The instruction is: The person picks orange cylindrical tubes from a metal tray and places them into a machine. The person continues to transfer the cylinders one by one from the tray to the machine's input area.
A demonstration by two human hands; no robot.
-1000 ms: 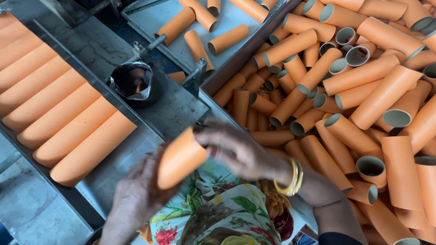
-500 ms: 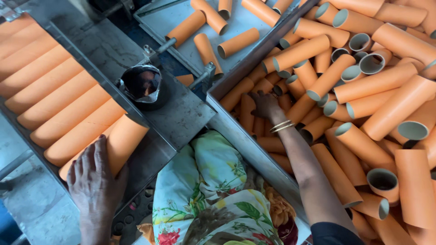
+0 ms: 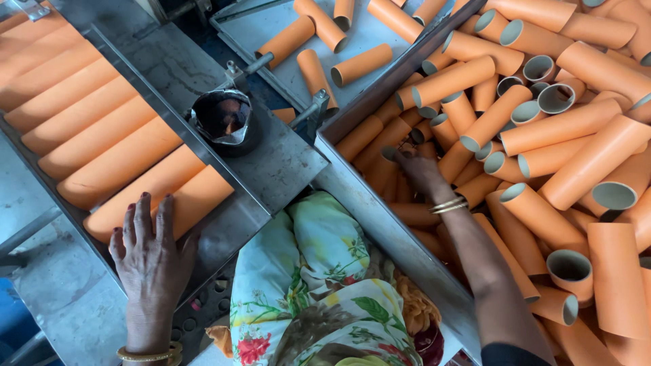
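Orange cardboard tube (image 3: 193,200) lying at the near end of a row of tubes (image 3: 81,115) in a metal tray (image 3: 234,227), left hand (image 3: 150,252) flat on it — fingers spread, right hand (image 3: 422,173) reaching into the bin of loose tubes (image 3: 569,129) — grip hidden, small black pot (image 3: 222,120) on the metal surface (image 3: 288,159) between.

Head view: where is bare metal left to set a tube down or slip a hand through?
Bare patches: the steel plate around the dark cup, between the tube row and bin wall; the far tray, sparsely covered. Crowded: the bin pile where the right hand digs. The left hand rests on the nearest row tube.
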